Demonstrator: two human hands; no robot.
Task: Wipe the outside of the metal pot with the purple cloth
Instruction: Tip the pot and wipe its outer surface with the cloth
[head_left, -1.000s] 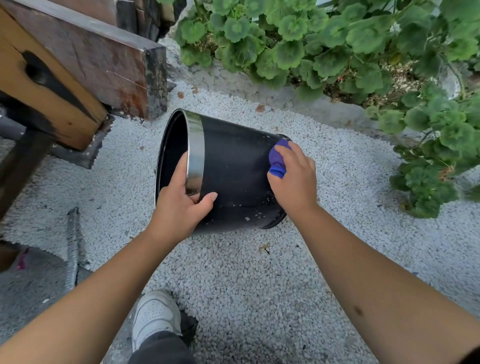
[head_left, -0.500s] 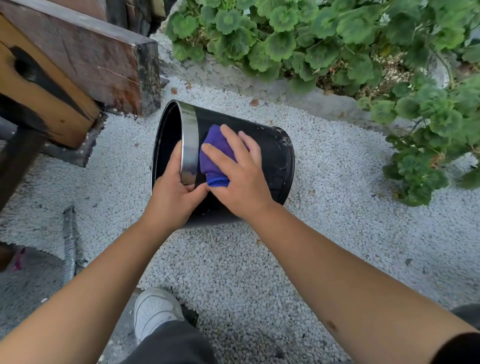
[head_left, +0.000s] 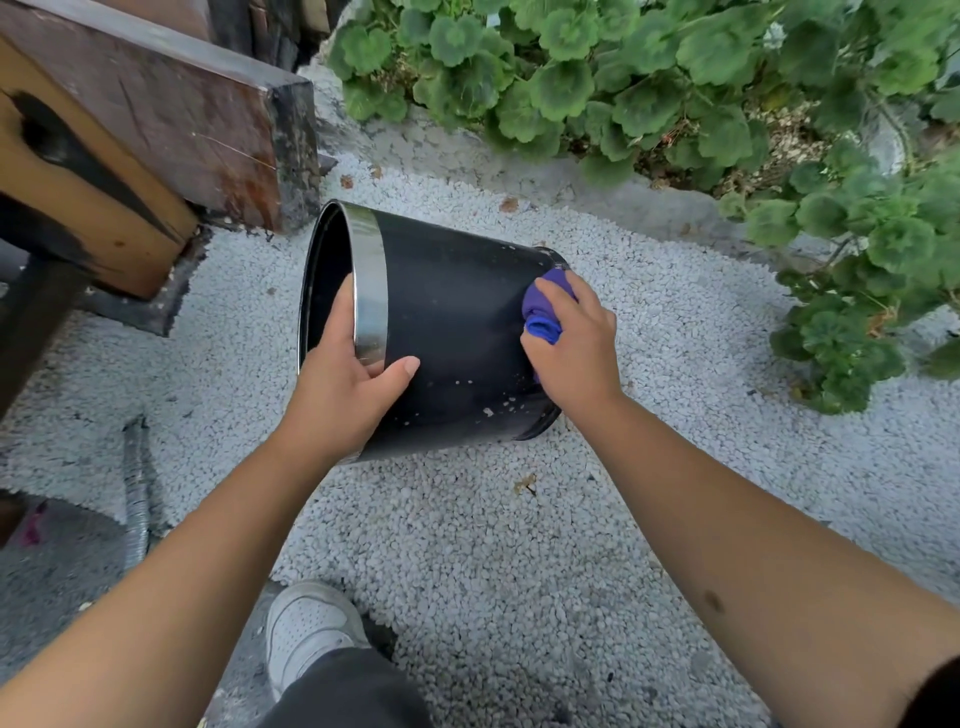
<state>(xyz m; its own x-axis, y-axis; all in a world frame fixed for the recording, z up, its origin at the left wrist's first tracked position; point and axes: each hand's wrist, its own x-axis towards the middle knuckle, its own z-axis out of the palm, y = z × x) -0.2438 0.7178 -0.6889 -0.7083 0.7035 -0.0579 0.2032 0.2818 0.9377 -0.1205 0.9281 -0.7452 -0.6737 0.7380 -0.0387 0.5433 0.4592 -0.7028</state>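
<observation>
Head view: the black metal pot (head_left: 457, 332) lies tipped on its side on white gravel (head_left: 519, 545), mouth facing left w/ a chrome rim band (head_left: 370, 291). Your left hand (head_left: 343, 395) grips that rim, thumb across the outer wall, fingers inside. Your right hand (head_left: 576, 343) is curled round the bunched purple cloth (head_left: 543, 312), pressing it on the wall near the base. White sneaker (head_left: 306, 629) below; geraniums (head_left: 649, 78) behind.

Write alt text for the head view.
A right hand presses a purple cloth against the base end of a black pot tipped on white gravel, while the left hand grips its silver rim. Green plants grow behind.
</observation>
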